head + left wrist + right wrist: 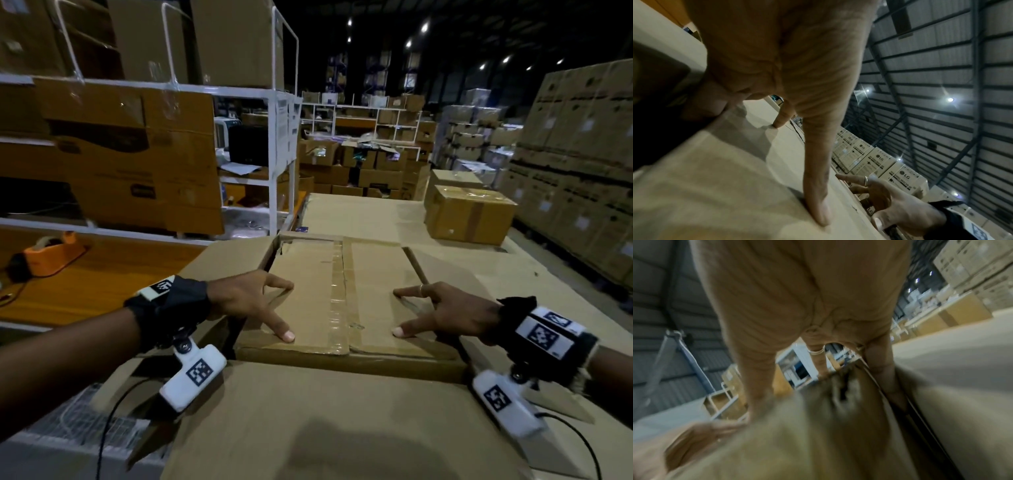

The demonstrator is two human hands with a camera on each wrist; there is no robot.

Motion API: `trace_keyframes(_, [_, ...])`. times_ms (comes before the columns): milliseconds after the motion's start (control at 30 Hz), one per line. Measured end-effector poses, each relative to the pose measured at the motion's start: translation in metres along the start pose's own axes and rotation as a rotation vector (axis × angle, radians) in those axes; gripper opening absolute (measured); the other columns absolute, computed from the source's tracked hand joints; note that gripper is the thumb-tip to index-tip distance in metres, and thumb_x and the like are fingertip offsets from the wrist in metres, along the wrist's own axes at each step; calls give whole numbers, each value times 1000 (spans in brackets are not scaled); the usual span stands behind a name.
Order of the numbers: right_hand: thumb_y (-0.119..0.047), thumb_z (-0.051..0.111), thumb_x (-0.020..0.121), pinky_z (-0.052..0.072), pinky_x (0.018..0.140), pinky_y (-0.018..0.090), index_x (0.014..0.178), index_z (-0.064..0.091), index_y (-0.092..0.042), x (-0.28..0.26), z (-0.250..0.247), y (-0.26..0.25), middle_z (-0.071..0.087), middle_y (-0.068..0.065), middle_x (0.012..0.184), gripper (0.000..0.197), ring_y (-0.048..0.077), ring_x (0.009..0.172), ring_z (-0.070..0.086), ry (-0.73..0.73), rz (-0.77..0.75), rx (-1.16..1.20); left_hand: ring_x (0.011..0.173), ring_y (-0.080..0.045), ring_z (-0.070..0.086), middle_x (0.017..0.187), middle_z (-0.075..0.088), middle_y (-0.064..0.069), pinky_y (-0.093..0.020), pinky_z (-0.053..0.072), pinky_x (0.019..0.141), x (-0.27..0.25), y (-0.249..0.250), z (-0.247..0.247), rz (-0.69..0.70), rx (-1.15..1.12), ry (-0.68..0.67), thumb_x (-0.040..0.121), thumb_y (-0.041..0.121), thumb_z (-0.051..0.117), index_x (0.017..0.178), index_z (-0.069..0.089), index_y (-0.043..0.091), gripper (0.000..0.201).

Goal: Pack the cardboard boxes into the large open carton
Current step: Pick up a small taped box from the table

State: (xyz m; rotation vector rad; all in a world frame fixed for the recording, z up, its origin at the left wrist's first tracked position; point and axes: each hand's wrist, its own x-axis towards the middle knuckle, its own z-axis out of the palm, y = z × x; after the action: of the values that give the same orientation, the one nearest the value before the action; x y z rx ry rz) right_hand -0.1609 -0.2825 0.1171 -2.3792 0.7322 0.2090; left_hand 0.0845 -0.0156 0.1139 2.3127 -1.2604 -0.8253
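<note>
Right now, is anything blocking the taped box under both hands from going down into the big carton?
Nothing visible does. The taped box already sits in the carton opening, with the left hand and right hand pressing on its top. The flaps are folded outward. What lies beneath the box is hidden.

orange tape dispenser (51, 251) on left bench | white shelving rack (281, 137) behind | stacked LG cartons (879, 160) far right

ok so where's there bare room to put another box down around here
Bare cardboard-covered table behind the carton, left of the taped box. More bare surface right of the carton, toward the stacked boxes. Crowded: the carton's opening, filled by the box under the left hand and right hand.
</note>
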Motion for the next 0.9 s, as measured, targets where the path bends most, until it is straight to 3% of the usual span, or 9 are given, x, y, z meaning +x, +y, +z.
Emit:
trace_keyframes(100, [-67, 89, 53, 39, 113, 37, 149, 44, -45, 7, 2, -1, 33, -2, 161, 108, 21, 141, 39, -25, 24, -64, 123, -12, 36, 150, 37, 4, -29, 40, 102, 11, 3, 1, -73, 72, -62, 66, 39, 95, 161, 29, 31, 116])
trace_keyframes(233, [-63, 91, 55, 38, 114, 37, 152, 39, -44, 15, 7, -2, 33, -4, 161, 112, 21, 142, 37, -72, 55, -138, 116, -17, 43, 127, 47, 5, -36, 47, 103, 28, 5, 5, -190, 146, -110, 61, 42, 98, 162, 24, 35, 125])
trace_keyframes(367, [-55, 91, 62, 36, 116, 39, 156, 29, -42, 21, 11, -2, 27, -4, 163, 114, 23, 147, 32, -150, 87, -206, 136, -28, 44, 157, 36, -2, -49, 48, 110, 42, 2, 10, -249, 182, -139, 57, 38, 100, 163, 18, 35, 134])
trace_keyframes(467, [-44, 93, 66, 46, 109, 36, 157, 29, -41, 27, 14, -2, 28, -3, 163, 110, 24, 142, 41, -199, 106, -201, 144, -34, 38, 163, 31, -3, -52, 49, 109, 50, 1, 15, -280, 144, -166, 54, 28, 103, 163, 20, 34, 137])
trace_keyframes(567, [-43, 89, 73, 45, 109, 35, 156, 32, -39, 31, 18, -4, 32, -2, 161, 101, 24, 144, 38, -244, 103, -315, 139, -38, 43, 162, 33, -7, -55, 54, 102, 56, 2, 21, -318, 92, -223, 59, 20, 102, 163, 22, 32, 131])
trace_keyframes(667, [-38, 87, 77, 55, 91, 24, 151, 42, -34, 34, 18, -3, 45, 0, 151, 87, 21, 129, 55, -320, 95, -268, 133, -38, 50, 160, 36, -10, -52, 56, 100, 62, 7, 24, -309, 85, -264, 65, 23, 99, 163, 25, 28, 123])
trace_keyframes(800, [-41, 84, 80, 53, 104, 36, 147, 47, -34, 40, 19, -4, 49, 6, 151, 77, 24, 128, 58, -354, 24, -275, 120, -37, 61, 153, 46, -13, -51, 61, 92, 75, 19, 23, -277, 113, -275, 68, 32, 97, 159, 36, 22, 110])
trace_keyframes(900, [-37, 83, 81, 54, 101, 33, 146, 51, -31, 42, 10, -12, 47, 2, 150, 72, 19, 128, 57, -381, -11, -168, 125, -37, 57, 147, 51, -13, -49, 63, 86, 87, 31, 17, -224, 165, -265, 72, 36, 93, 148, 51, 19, 89])
